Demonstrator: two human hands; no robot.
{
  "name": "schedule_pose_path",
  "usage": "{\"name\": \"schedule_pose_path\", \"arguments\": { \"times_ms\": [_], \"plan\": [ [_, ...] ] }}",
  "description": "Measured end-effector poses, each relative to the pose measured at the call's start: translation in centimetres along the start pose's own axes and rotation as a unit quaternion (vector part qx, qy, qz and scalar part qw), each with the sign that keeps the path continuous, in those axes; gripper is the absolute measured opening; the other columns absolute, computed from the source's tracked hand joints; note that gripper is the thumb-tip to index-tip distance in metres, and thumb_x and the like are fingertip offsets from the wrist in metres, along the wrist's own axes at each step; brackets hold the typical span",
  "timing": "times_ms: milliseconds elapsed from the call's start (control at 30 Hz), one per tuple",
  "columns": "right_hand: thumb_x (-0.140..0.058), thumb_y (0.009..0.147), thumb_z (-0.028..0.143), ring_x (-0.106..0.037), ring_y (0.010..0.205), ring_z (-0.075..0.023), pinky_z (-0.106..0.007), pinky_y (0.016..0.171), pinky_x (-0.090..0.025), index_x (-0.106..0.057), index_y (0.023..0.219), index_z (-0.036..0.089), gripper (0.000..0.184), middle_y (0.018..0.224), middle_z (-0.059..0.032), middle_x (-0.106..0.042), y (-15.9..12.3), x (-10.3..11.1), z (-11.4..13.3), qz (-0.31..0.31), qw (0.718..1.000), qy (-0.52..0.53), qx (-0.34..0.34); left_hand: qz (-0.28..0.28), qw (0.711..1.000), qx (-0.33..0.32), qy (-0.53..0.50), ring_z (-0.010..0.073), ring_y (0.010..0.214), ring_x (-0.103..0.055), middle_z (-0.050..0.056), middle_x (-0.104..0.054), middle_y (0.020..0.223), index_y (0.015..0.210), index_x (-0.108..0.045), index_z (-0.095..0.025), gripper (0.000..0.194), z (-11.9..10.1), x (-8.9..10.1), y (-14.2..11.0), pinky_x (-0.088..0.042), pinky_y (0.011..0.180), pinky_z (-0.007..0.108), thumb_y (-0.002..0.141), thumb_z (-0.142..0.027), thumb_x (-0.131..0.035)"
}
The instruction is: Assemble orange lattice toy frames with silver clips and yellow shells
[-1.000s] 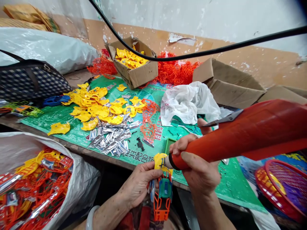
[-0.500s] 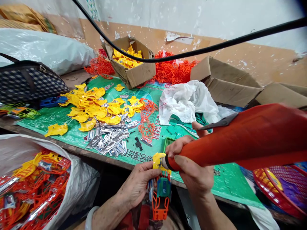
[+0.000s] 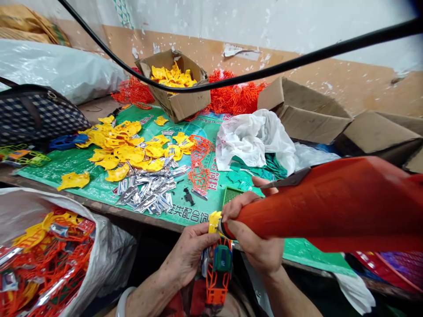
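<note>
And here, at the near edge of the table [image 3: 99, 203], the left hand [image 3: 188, 247] pinches a small yellow plastic shell [image 3: 214, 219], an orange lattice plastic frame [image 3: 216, 295] and a dark green plastic block [image 3: 222, 258] right below it! The right hand [image 3: 256, 240] is wrapped firmly round the front of a long red tapered tool [image 3: 313, 207], its tip up against the shell. So these parts are gathered together already, and I'd judge the tool work on this piece to be midway; whether it's fixed, can't tell. Plenty left, by the look of it: loose yellow shells [image 3: 122, 141] heaped on the left, shiny silver strips [image 3: 148, 193] just nearer. Near left, a white woven sack [image 3: 112, 237] holds an orange, yellow and silver tangle, seemingly pieces already put together.
</note>
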State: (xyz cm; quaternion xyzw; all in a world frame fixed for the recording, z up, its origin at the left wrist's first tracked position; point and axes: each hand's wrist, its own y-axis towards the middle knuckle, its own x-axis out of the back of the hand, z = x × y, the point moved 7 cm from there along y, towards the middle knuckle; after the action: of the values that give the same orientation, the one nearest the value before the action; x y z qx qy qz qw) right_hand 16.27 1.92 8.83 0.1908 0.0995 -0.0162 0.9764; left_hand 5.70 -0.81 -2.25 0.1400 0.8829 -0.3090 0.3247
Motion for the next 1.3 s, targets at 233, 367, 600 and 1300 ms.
{"name": "schedule_pose_path", "arguments": {
  "times_ms": [233,367,600,1300],
  "plan": [
    [-0.062,0.069,-0.002,-0.059,0.068,-0.0122,-0.036,0.076,-0.053,-0.061,0.082,0.025,0.03,0.078,0.0057,-0.057,0.4,-0.1,0.3,0.013,0.999,0.03,0.013,-0.012,1.0,-0.001,-0.001,0.0103,0.053,-0.062,0.008,-0.074,0.071,0.097,-0.077,-0.01,0.037,-0.4,-0.3,-0.1,-0.049,0.055,0.02,0.066,-0.028,-0.085],
    [-0.065,0.071,0.005,-0.059,0.063,-0.0115,-0.033,0.071,-0.054,-0.06,0.094,0.028,0.033,0.075,0.0068,-0.06,1.3,1.1,1.7,-0.025,0.995,0.086,0.031,-0.019,1.0,0.004,-0.011,0.0113,0.056,-0.064,0.008,-0.074,0.074,0.097,-0.076,-0.009,0.033,-0.6,-0.2,0.1,-0.052,0.057,0.021,0.067,-0.02,-0.083],
    [-0.067,0.073,0.009,-0.06,0.063,-0.0125,-0.033,0.068,-0.054,-0.051,0.123,0.034,0.059,0.073,0.007,-0.063,1.6,2.9,2.6,-0.064,0.995,0.073,0.027,-0.034,0.999,0.023,-0.031,0.0133,0.059,-0.067,0.009,-0.075,0.079,0.093,-0.073,-0.009,0.028,-0.7,-0.5,0.3,-0.054,0.058,0.021,0.067,-0.016,-0.081],
    [-0.07,0.071,0.015,-0.06,0.059,-0.0148,-0.035,0.063,-0.053,-0.048,0.128,0.031,0.063,0.07,0.0059,-0.061,1.4,2.6,1.8,-0.092,0.995,0.048,0.007,-0.073,0.997,0.017,-0.033,0.0106,0.048,-0.061,0.006,-0.071,0.064,0.081,-0.071,-0.007,0.025,-0.4,0.4,0.5,-0.051,0.049,0.019,0.067,-0.024,-0.083]
  ]
}}
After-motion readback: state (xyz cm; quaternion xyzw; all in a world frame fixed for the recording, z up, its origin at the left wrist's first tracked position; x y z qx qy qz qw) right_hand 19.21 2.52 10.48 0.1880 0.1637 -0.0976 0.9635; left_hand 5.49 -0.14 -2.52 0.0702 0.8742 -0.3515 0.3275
